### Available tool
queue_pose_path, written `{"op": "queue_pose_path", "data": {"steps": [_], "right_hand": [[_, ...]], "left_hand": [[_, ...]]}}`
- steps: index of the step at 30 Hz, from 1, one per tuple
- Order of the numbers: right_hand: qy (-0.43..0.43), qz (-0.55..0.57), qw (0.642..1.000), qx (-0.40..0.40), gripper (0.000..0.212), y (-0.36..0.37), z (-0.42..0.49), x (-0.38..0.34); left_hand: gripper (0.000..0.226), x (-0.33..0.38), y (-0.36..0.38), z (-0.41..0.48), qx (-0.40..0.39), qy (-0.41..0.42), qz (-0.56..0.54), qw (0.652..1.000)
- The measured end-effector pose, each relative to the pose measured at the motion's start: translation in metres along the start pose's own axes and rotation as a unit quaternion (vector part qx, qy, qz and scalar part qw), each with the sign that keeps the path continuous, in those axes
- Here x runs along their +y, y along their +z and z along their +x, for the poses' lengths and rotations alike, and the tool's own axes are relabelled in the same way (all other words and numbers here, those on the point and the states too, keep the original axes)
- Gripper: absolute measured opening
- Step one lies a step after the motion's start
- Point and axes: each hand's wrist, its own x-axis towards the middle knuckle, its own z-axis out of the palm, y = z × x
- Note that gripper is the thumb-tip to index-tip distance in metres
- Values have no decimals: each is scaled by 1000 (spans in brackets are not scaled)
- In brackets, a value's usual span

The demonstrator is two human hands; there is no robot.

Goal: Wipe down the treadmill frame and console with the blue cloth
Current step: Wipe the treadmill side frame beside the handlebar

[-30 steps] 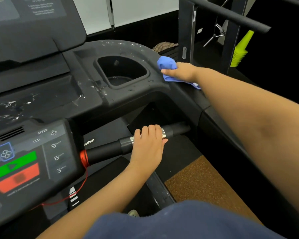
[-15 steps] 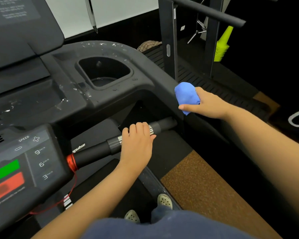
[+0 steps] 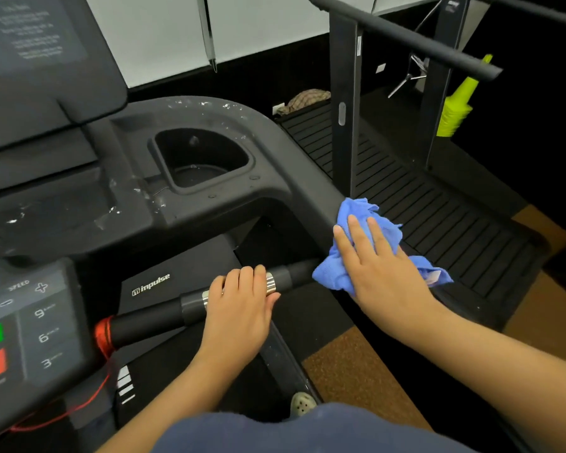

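Note:
The blue cloth [image 3: 332,271] lies bunched on the right arm of the black treadmill frame [image 3: 311,194]. My right hand [image 3: 379,259] presses flat on the cloth with fingers straight and spread. My left hand [image 3: 239,308] grips the black pulse handlebar [image 3: 151,318], fingers curled over its silver sensor bands. The console [image 3: 79,204] has white flecks on its tray, and its control panel [image 3: 30,325] with green and red buttons sits at the lower left. A cup holder [image 3: 203,158] is sunk in the console's right side.
A second treadmill [image 3: 422,204] with a ribbed deck and black handrail stands to the right. Stacked yellow-green cones [image 3: 455,106] are behind it. A red safety cord [image 3: 102,338] wraps the handlebar's base. Brown cork flooring [image 3: 356,380] lies between the machines. My shoe [image 3: 303,403] shows below.
My right hand slid the cloth back along the frame arm from the console corner toward me, then opened from a grip to a flat press. My left hand stayed on the handlebar.

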Motion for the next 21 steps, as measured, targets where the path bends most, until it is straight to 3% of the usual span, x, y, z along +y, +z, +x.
{"op": "queue_pose_path", "data": {"steps": [3,11,14,19,21], "right_hand": [[30,-79,996,-17,79,-4,13,-23],[-164,-217,962,7,61,-8,57,-33],[-176,-168,970,24,57,-10,78,-32],[-25,37,999,-10,86,-21,120,-32],[-2,56,998,-25,104,-22,140,-31]], "left_hand": [[49,2,1,0,-3,-12,2,1000],[50,3,0,-1,-16,-22,3,1000],[49,3,-4,-1,-22,-27,-3,999],[48,3,-6,-1,-25,-29,-16,999],[47,1,-6,-1,-22,-25,-20,999]]}}
